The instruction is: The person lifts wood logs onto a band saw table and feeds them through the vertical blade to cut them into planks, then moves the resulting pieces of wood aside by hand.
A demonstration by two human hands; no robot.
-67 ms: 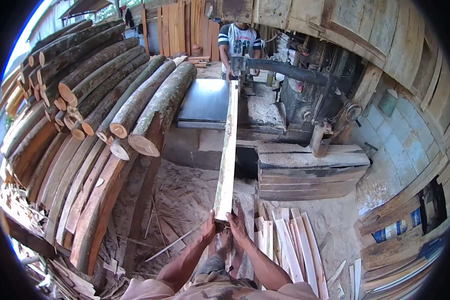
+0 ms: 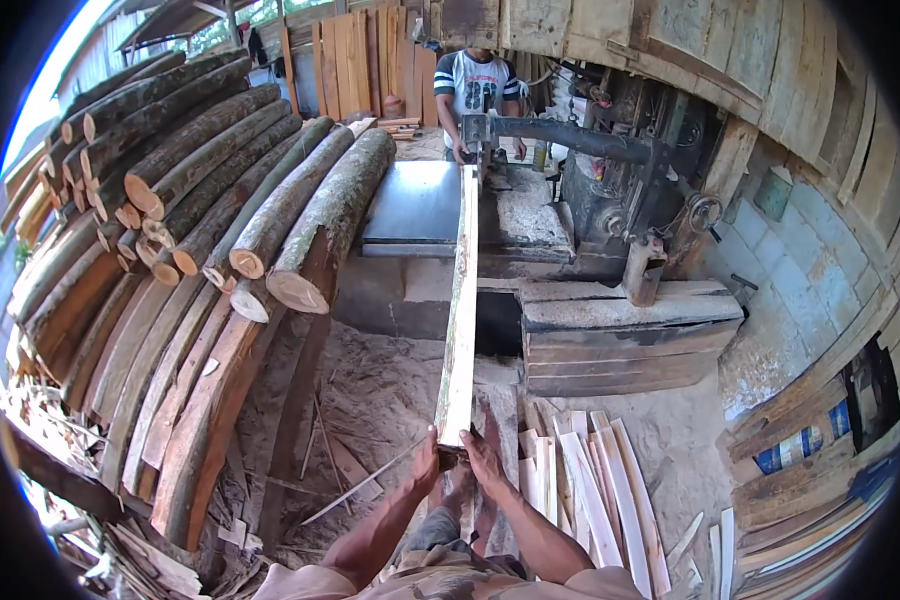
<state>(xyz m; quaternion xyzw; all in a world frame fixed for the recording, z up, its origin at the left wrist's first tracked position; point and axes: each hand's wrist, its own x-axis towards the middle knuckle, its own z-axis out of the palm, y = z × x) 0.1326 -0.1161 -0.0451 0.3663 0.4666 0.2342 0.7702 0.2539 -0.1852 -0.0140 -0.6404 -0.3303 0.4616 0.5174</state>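
A long pale wooden plank [image 2: 458,330], with bark along its left edge, stretches away from me to the sawing machine [image 2: 480,135]. Its near end is gripped from both sides: my left hand [image 2: 426,458] closes on the left corner, my right hand [image 2: 482,458] on the right one. The far end lies on the dark metal saw table [image 2: 410,205], under the machine's guide. Behind the machine stands a co-worker [image 2: 475,85], one hand beside the guide near the plank's far end. The blade itself is hard to make out.
Stacked round logs [image 2: 320,215] and split timbers [image 2: 195,420] fill the left side. Right of my legs lies a pile of sawn strips [image 2: 595,490]. A low wooden box [image 2: 625,340] dusted with sawdust stands before the machine, and more boards [image 2: 810,540] lie far right.
The view has shifted slightly, so the scene sits a little to the right. My hands keep their hold on the plank, and the co-worker's hand has moved slightly.
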